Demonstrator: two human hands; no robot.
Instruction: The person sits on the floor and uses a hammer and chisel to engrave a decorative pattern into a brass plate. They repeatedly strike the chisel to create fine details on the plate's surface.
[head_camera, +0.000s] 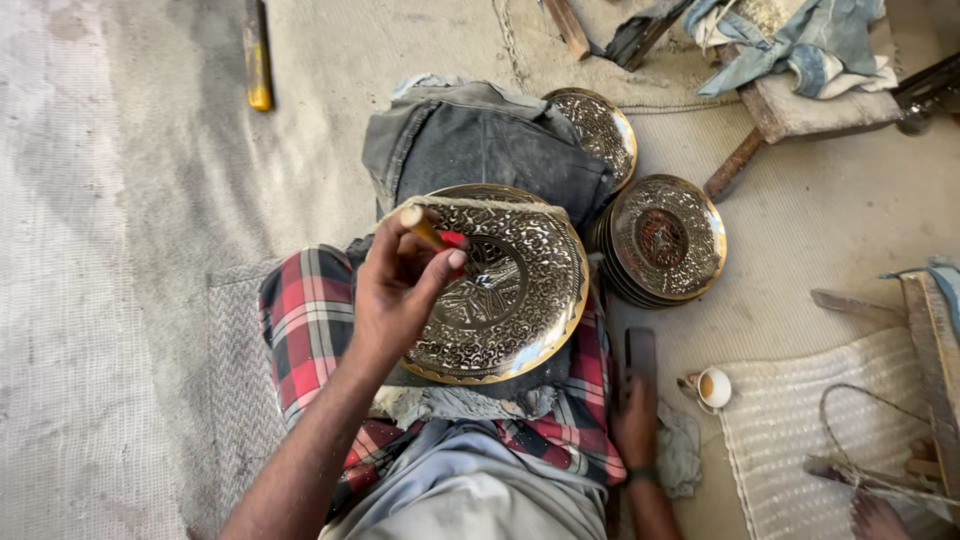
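Floor setup here: pale woven matting (150, 300) with a stack of engraved brass plates (665, 240) just off to the right, a little white cup (714, 388) on a ribbed mat, and crumpled denim cloth (480, 140) up ahead. The big brass plate (500, 285) sits tilted on the person's lap over a red plaid cloth (305, 320), dark floral engraving all over with a shiny gold rim. Left hand (400, 285) is up over the plate's left side, fingers pinched tight around a wooden-handled tool (428, 230), while the right hand (635, 420) rests down by the right thigh touching a dark flat phone-like object (640, 355), can't tell if it's actually gripping it.
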